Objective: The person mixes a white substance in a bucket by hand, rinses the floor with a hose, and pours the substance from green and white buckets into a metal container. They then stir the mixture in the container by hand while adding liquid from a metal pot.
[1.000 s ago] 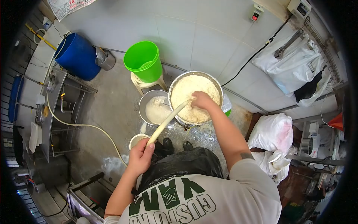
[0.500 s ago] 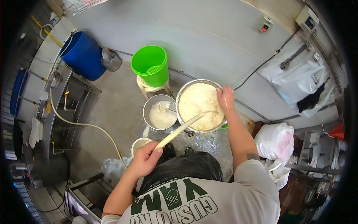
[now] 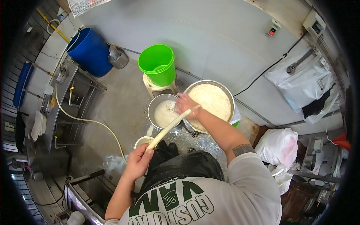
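Note:
My left hand [image 3: 139, 161] is closed around the lower end of a long, pale, smooth stick [image 3: 167, 129]. Its far end reaches across my right wrist. My right hand [image 3: 187, 104], slightly blurred, has its fingers stretched out at the left side of a large metal pot [image 3: 229, 93], nothing visible in its grasp. A cream-coloured, doughy mass [image 3: 212, 100] with a fairly level surface fills the pot. Just left of it stands a metal bowl [image 3: 150, 112] with whitish liquid [image 3: 163, 114] and a metal utensil partly hidden by my right hand.
Behind the bowl, a green bucket [image 3: 156, 71] rests on a pale stool [image 3: 150, 85]. A small whitish bucket [image 3: 140, 141] is near my left hand. A blue barrel [image 3: 90, 54] and a hose [image 3: 101, 126] lie left. White sacks [image 3: 279, 146] stand right; the floor looks wet.
My right hand has moved left from the pot's right rim to its left side. The stick's far end has come away from the mass, and my left hand has shifted slightly left and down.

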`<state>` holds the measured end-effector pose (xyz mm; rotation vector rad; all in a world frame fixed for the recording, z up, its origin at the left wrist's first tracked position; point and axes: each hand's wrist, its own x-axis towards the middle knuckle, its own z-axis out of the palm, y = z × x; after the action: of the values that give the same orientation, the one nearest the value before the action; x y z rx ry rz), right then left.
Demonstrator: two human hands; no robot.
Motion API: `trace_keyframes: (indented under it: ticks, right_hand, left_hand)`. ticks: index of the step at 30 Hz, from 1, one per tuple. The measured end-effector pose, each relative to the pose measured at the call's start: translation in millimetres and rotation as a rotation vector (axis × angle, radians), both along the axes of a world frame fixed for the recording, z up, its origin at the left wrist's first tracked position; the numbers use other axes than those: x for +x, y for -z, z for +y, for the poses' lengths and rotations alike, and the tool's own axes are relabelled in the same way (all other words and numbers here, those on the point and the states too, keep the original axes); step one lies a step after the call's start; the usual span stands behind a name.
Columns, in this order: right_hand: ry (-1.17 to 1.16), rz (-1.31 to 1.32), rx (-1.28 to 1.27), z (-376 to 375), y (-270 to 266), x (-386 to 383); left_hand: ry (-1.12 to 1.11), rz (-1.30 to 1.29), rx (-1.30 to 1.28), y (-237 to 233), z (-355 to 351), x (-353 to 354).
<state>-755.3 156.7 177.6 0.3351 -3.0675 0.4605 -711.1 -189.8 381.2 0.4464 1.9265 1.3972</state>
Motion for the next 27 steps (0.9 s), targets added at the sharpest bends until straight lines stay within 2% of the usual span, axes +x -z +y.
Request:
trace_keyframes:
  ticks: [1,2,4,5,7,9,11,12,13,14,15,17,19,20,22,23,25,26,27]
  right_hand:
    - [-0.016,0.138,-0.065,-3.8,14.1,14.1]
    - [-0.004,0.134,-0.062,-8.7,7.7,33.1]
    - [-0.049,-0.116,-0.063,-18.4,-20.5,70.9]
    - [-0.032,-0.119,-0.064,-20.0,-16.1,89.3]
    - [-0.145,-0.047,0.031,-15.7,-4.0,118.0]
    - [-0.130,-0.037,0.001,-5.1,-8.5,140.1]
    - [0.005,-0.219,-0.011,9.7,-40.5,154.7]
    - [0.004,-0.106,-0.059,23.8,-20.7,161.3]
    - [0.074,-0.211,-0.043,32.8,-35.0,157.7]
    - [0.141,-0.320,-0.027,40.9,-55.5,152.5]
    - [0.184,-0.293,0.031,51.1,-60.9,150.9]
    - [0.435,-0.320,0.112,64.5,-33.6,144.9]
    - [0.645,-0.339,0.039,55.9,-45.0,142.7]
    - [0.606,-0.346,0.040,45.2,-49.3,141.2]
    - [0.588,-0.131,-0.010,16.3,-51.9,141.3]
    - [0.540,-0.138,-0.012,5.3,-43.5,139.4]
    - [0.407,0.251,-0.331,-12.2,-26.4,133.1]
    - [0.388,0.376,-0.387,-29.5,-32.5,126.7]
    - [0.351,0.362,-0.395,-44.3,-26.6,123.0]
  left_hand:
    - [0.010,-0.001,0.004,0.3,0.9,2.6]
    - [-0.002,-0.017,0.005,1.9,0.9,7.0]
    - [0.006,-0.035,0.006,4.9,2.7,16.2]
    - [0.009,-0.041,-0.005,6.2,3.7,22.2]
    - [0.026,-0.041,-0.009,7.0,12.5,31.5]
    - [0.083,0.020,-0.024,5.7,18.7,44.2]
    - [0.135,0.026,-0.067,1.2,27.2,53.6]
    - [0.187,0.029,-0.110,-0.9,30.7,58.1]
    - [0.172,0.031,-0.114,-0.9,33.3,62.5]
    - [0.190,0.111,-0.096,0.2,34.4,68.2]
    - [0.204,0.190,-0.079,0.1,35.6,75.1]
    - [0.112,0.192,-0.117,-3.1,35.9,90.0]
    - [-0.013,0.280,-0.118,-2.3,30.3,100.2]
    - [-0.031,0.294,-0.132,-4.9,25.7,104.6]
    - [-0.041,0.308,-0.128,-7.4,12.6,112.3]
    - [-0.014,0.333,-0.113,-9.0,4.4,117.0]
    - [-0.074,0.237,-0.145,-21.4,-13.6,127.8]
    - [-0.081,0.226,-0.151,-25.7,-25.1,132.0]
    - [-0.085,0.212,-0.157,-29.2,-38.3,137.5]
